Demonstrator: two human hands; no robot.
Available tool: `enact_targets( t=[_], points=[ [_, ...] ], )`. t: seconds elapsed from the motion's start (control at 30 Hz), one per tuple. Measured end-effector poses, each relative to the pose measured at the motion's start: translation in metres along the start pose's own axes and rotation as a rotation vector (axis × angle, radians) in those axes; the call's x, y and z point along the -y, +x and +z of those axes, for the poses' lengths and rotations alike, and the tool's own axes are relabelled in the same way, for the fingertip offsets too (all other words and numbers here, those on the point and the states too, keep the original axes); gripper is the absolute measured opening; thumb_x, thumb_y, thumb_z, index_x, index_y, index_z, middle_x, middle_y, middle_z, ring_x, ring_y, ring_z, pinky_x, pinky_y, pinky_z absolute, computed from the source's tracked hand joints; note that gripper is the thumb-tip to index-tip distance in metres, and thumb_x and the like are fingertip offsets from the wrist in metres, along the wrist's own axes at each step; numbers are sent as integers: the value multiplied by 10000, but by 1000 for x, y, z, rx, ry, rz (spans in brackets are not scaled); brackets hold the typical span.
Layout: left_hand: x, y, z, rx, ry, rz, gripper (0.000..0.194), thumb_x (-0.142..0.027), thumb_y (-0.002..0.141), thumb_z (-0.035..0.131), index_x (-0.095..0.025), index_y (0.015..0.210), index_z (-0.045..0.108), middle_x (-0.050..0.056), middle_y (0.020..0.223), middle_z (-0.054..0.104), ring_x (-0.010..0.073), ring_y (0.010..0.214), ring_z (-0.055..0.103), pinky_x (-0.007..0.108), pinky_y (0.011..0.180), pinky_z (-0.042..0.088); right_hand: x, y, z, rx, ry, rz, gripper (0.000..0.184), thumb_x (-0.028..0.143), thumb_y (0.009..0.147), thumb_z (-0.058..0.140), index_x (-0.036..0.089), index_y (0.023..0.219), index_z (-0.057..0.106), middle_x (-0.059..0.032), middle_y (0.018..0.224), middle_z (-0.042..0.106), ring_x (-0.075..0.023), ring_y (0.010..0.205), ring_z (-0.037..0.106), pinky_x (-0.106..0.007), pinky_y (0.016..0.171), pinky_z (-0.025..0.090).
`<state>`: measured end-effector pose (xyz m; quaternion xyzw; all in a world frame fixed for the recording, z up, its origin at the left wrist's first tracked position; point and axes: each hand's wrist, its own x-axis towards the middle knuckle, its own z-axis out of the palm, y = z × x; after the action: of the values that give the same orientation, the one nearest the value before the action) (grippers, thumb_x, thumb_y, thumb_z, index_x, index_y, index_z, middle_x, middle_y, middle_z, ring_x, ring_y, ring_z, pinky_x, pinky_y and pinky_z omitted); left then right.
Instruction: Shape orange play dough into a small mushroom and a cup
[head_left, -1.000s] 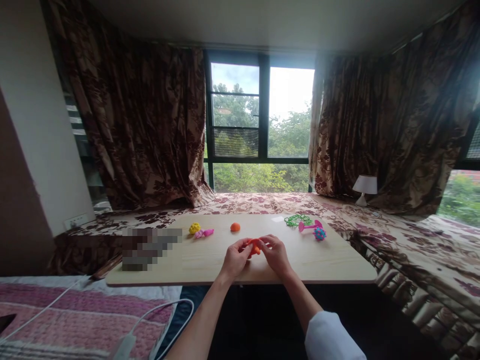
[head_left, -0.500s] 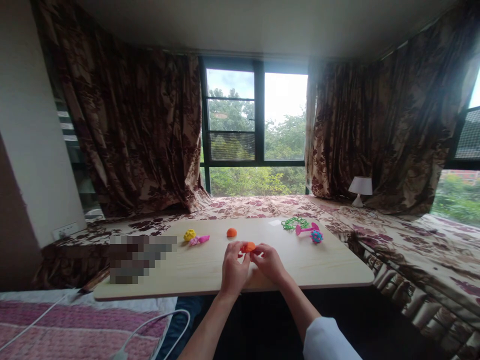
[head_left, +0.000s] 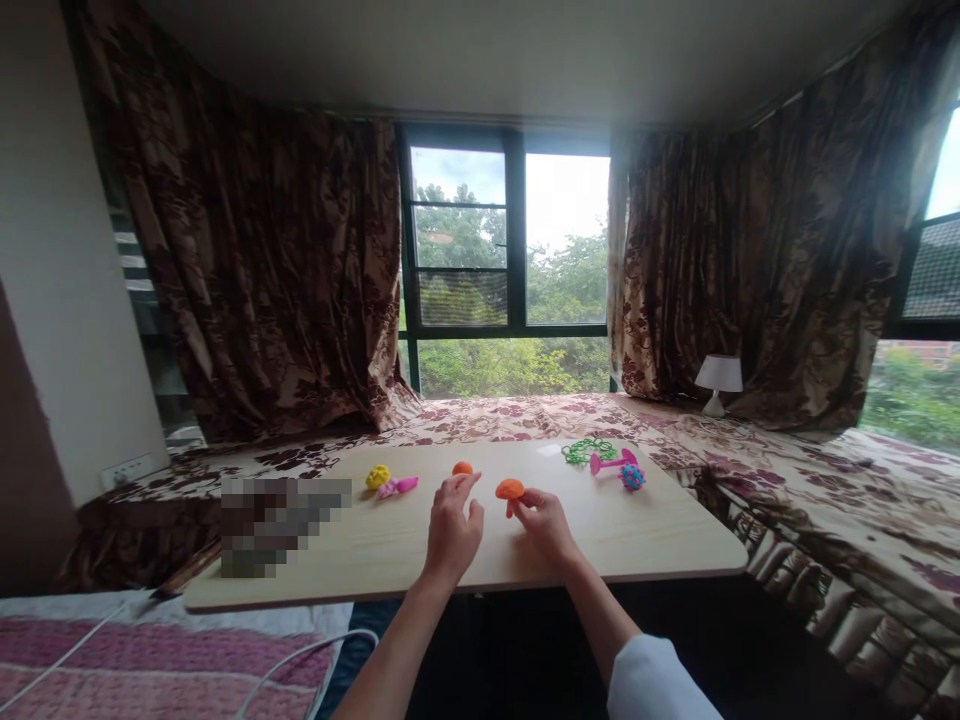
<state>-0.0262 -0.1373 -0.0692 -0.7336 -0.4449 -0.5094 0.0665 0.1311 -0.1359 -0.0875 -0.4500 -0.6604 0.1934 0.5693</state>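
Observation:
My right hand (head_left: 544, 522) pinches a soft orange lump (head_left: 510, 489) that looks like modelling clay. It has a domed top and a piece hanging below it, rather like a mushroom, above the table. My left hand (head_left: 454, 525) is apart from it to the left, thumb and index finger spread, holding nothing. Just beyond the left fingertips sits a second orange lump (head_left: 463, 467), rounded and partly covered by that hand. Farther left lie a yellow lump (head_left: 378, 476) and a pink piece (head_left: 406, 485) with a paler twisted end.
On the pale wooden table (head_left: 360, 560), at the right, are a green tangled cord (head_left: 589, 451), a pink dumbbell-shaped toy (head_left: 615, 461) and a blue spiky ball (head_left: 633, 478). A white lamp (head_left: 718, 375) stands on the window ledge. A white cable crosses the bed at lower left.
My left hand has let go of the orange lump and moved left, its fingers spreading. My right hand keeps the lump, whose mushroom-like shape now shows.

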Motion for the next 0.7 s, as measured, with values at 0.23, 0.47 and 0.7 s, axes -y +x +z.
enact_targets(
  t=[0.23,0.47,0.7],
  points=[
    [8,-10,16,313,97,-231,204,-199,720,502,-215,835,669,45,921,647,215,946,531,315,848,394,-5,1,-1,-130,-286,91,127,255,673,579,253,681,705,-6,749,703,-185,723,628,-262,666,433],
    [-6,-7,36,368,117,-246,223,-366,685,564,-238,828,678,54,960,641,228,917,546,310,796,381,-9,-2,-6,-63,-214,71,166,225,684,557,237,727,717,-8,692,708,-184,666,638,-250,645,450],
    [-10,-6,41,362,159,-259,244,-382,726,499,-236,804,679,79,951,639,250,901,547,344,789,363,-14,-2,-6,-52,-169,60,210,218,716,525,218,814,712,-25,767,712,-191,718,647,-274,696,471]
  ],
)
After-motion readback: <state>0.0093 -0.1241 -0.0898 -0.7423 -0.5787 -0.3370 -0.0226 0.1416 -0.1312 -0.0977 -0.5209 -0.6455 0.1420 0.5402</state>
